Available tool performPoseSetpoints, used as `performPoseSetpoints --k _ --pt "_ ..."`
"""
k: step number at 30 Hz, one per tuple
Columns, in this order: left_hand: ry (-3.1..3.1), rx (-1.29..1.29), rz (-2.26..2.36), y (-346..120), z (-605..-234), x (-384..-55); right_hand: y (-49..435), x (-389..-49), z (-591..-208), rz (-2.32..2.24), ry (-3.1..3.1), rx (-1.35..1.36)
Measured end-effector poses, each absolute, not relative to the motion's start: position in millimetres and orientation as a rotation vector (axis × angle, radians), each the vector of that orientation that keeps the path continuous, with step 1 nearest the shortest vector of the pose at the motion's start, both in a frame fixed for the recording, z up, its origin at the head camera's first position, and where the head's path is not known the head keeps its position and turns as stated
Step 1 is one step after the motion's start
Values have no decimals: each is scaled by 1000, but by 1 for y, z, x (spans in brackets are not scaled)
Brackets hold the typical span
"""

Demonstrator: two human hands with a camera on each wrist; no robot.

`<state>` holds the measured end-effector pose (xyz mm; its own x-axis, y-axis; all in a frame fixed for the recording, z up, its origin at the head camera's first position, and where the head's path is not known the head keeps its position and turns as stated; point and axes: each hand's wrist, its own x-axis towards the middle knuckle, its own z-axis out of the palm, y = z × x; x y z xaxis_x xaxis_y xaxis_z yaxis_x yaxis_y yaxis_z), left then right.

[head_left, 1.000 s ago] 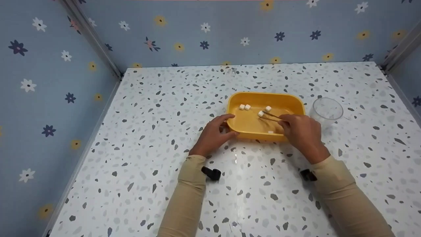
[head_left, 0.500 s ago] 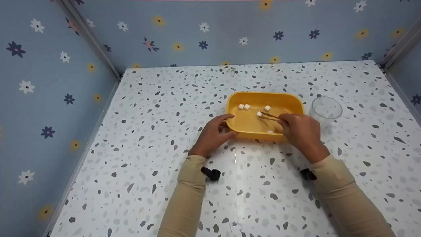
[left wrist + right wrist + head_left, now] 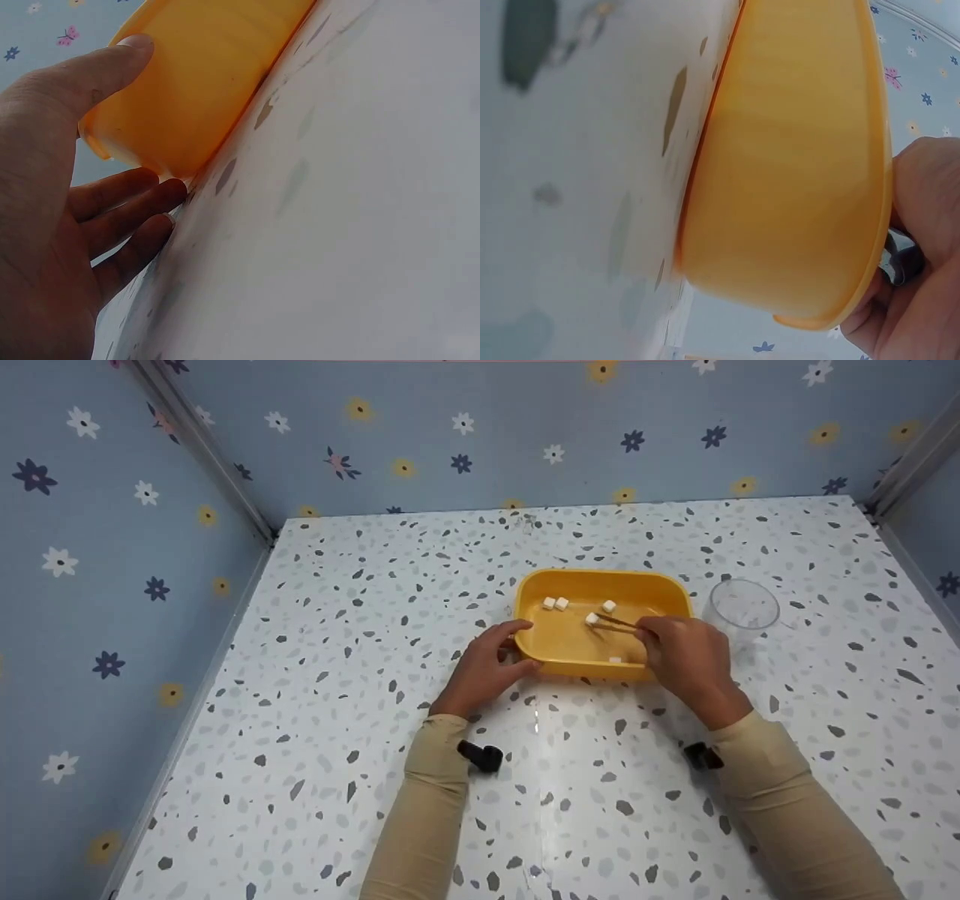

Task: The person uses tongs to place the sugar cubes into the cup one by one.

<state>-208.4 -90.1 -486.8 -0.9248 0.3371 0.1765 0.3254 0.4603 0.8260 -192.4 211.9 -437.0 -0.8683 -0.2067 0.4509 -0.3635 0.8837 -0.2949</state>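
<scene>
In the head view my left hand [image 3: 481, 671] holds the left front corner of a yellow rectangular tub [image 3: 600, 669]. Its thumb lies against the tub's outer wall in the left wrist view, and the other fingers are bent near the corner. My right hand [image 3: 691, 664] reaches over the tub's right side and pinches a pair of tweezers [image 3: 619, 624]. A small white cube [image 3: 592, 619] sits at the tweezer tips, low inside the tub. Another white cube [image 3: 609, 606] lies just behind it. In the right wrist view the tub's wall hides the tweezer tips.
Two more cubes [image 3: 556, 604] lie side by side at the tub's back left, and one cube [image 3: 615, 660] shows at the front wall. A clear glass [image 3: 744, 604] stands right of the tub, close to my right hand. Flowered panels [image 3: 495, 435] border the speckled table [image 3: 337, 660].
The tweezer tips have drawn a little closer together around the white cube. My left hand stays on the tub's corner, and the other cubes keep their places.
</scene>
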Motion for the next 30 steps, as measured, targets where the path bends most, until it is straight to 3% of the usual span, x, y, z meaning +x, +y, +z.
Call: performPoseSetpoints --k 30 --pt "2668 576 1539 -92 -488 -207 219 -191 -417 643 -2565 473"
